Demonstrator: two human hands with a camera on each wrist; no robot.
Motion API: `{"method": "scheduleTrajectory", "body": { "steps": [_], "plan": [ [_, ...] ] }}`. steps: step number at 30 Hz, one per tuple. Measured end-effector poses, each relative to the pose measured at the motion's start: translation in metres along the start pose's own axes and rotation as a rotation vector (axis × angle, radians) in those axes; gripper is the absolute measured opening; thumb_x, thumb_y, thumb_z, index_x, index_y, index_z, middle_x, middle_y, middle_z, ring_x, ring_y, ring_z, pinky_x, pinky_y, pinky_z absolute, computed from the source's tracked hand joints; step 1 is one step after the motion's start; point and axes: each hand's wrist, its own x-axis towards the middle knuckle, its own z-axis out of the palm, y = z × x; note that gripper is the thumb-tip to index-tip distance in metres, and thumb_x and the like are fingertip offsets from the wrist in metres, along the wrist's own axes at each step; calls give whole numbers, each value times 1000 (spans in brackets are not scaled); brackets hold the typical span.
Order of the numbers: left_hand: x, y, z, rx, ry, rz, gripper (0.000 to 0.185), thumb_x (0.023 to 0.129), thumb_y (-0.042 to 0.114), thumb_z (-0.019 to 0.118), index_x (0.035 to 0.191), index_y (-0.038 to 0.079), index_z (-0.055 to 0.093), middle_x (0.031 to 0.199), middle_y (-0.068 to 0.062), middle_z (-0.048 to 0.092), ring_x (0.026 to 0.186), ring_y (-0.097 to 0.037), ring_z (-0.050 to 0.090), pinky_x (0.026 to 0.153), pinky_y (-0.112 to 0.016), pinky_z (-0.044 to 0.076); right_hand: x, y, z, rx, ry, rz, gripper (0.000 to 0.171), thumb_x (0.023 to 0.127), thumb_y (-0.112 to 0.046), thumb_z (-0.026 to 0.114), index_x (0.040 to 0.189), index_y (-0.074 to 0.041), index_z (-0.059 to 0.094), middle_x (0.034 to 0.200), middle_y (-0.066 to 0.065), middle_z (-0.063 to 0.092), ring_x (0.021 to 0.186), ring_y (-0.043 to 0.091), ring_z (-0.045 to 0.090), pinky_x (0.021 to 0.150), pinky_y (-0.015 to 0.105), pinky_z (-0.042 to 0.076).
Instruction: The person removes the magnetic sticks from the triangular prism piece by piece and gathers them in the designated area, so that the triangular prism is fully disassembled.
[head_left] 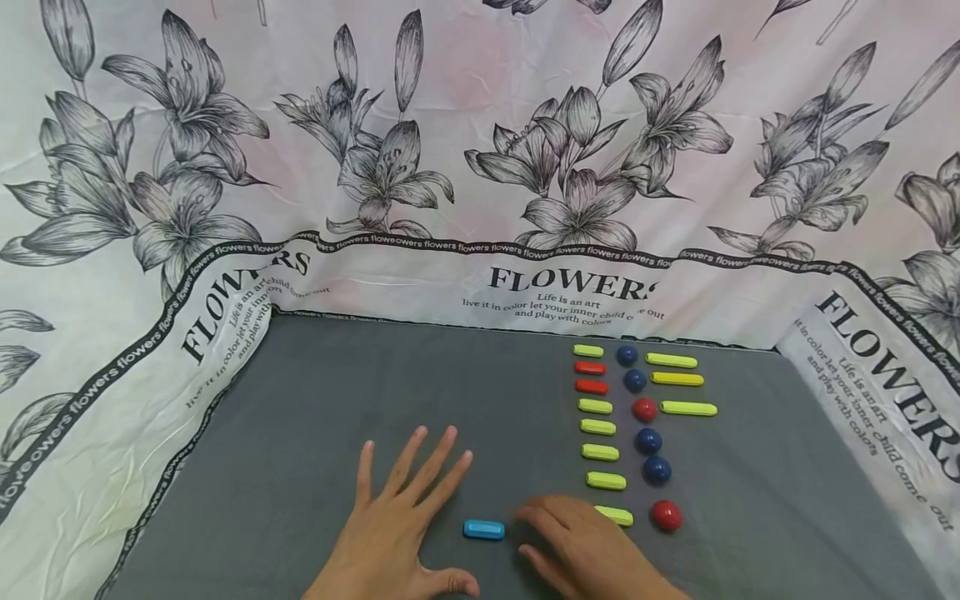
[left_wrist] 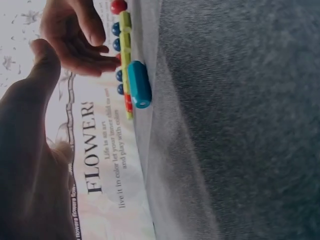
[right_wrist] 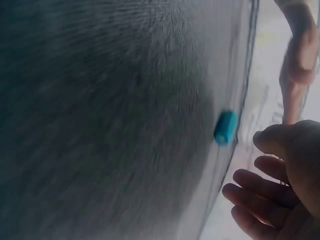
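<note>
A short blue bar (head_left: pixel 483 529) lies alone on the grey mat (head_left: pixel 337 400), between my two hands. My left hand (head_left: pixel 397 512) rests flat on the mat just left of it, fingers straight and spread, holding nothing. My right hand (head_left: pixel 562 537) hovers just right of the bar with fingers loosely bent and empty, and it hides the near end of a yellow-green bar (head_left: pixel 618 516). In the left wrist view the blue bar (left_wrist: pixel 139 84) lies below the right hand (left_wrist: pixel 80 40). The right wrist view shows the bar (right_wrist: pixel 225 127) apart from the right fingers (right_wrist: pixel 260 182).
On the mat's right side runs a column of short yellow-green (head_left: pixel 599 452) and red bars (head_left: pixel 591 387), then a column of blue (head_left: pixel 648 441) and red balls (head_left: pixel 666 515), then three long yellow bars (head_left: pixel 687 408). Flower-printed cloth (head_left: pixel 450 167) surrounds the mat.
</note>
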Motion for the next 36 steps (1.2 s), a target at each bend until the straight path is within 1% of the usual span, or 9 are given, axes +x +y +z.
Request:
{"method": "scheduleTrajectory", "body": {
  "steps": [3, 6, 12, 17, 20, 24, 28, 31, 36],
  "plan": [
    [-2, 0, 3, -3, -30, -29, 131, 66, 104, 54, 170, 40, 7, 179, 6, 0, 164, -25, -8, 117, -73, -17, 10, -7, 8, 8, -42, -32, 38, 103, -36, 73, 136, -21, 64, 123, -11, 67, 109, 8, 67, 92, 36, 59],
    [-3, 0, 5, 4, -44, -36, 130, 66, 104, 52, 170, 41, 6, 179, 7, -3, 164, -25, -11, 116, -74, -17, 19, -13, 13, -4, -66, -56, 39, 102, -34, 73, 137, -20, 63, 124, -10, 66, 111, 9, 67, 93, 36, 58],
    [-2, 1, 4, 25, -29, -21, 128, 68, 104, 48, 170, 39, 7, 179, 6, -3, 164, -26, -9, 116, -75, -16, 32, -19, 19, -16, -133, -42, 38, 101, -31, 75, 136, -22, 63, 124, -11, 65, 112, 8, 65, 94, 35, 58],
    [0, 2, 4, 56, -12, -9, 126, 69, 107, 38, 170, 38, 8, 179, 4, 0, 164, -27, -7, 116, -75, -15, 39, -19, 20, -11, -180, -44, 31, 103, -28, 72, 133, -23, 66, 119, -12, 66, 106, 5, 63, 91, 32, 57],
    [0, 2, 5, 63, -2, -3, 124, 70, 107, 34, 170, 38, 10, 179, 4, 3, 164, -27, -6, 116, -75, -14, 39, -17, 20, 25, -194, -42, 29, 104, -26, 71, 132, -22, 67, 116, -13, 66, 103, 3, 61, 90, 29, 57],
    [1, 3, 6, 67, 5, 4, 124, 70, 107, 35, 170, 37, 12, 179, 3, 4, 164, -27, -4, 117, -75, -13, 29, -13, 14, 64, -202, 6, 27, 102, -20, 73, 129, -20, 69, 114, -12, 65, 102, 2, 61, 89, 26, 57],
    [1, 3, 8, 48, -18, -3, 124, 70, 106, 39, 170, 40, 8, 179, 6, 1, 165, -28, 1, 117, -74, -15, 13, -5, 0, 82, -172, 68, 28, 100, -17, 76, 127, -21, 69, 113, -13, 64, 101, 2, 61, 87, 26, 58],
    [2, 3, 9, 19, -42, -14, 125, 69, 104, 46, 169, 42, 6, 179, 8, -1, 165, -26, 0, 117, -73, -17, -4, 2, -7, 82, -94, 77, 32, 97, -14, 79, 126, -23, 69, 113, -14, 63, 101, 3, 61, 85, 27, 58],
    [3, 4, 10, -18, -71, -20, 125, 69, 103, 50, 169, 44, 5, 178, 10, -5, 164, -23, -4, 117, -72, -18, -35, 15, -11, 39, 11, 94, 38, 90, -11, 85, 121, -25, 69, 112, -17, 63, 98, 4, 61, 82, 26, 58]
  ]
}}
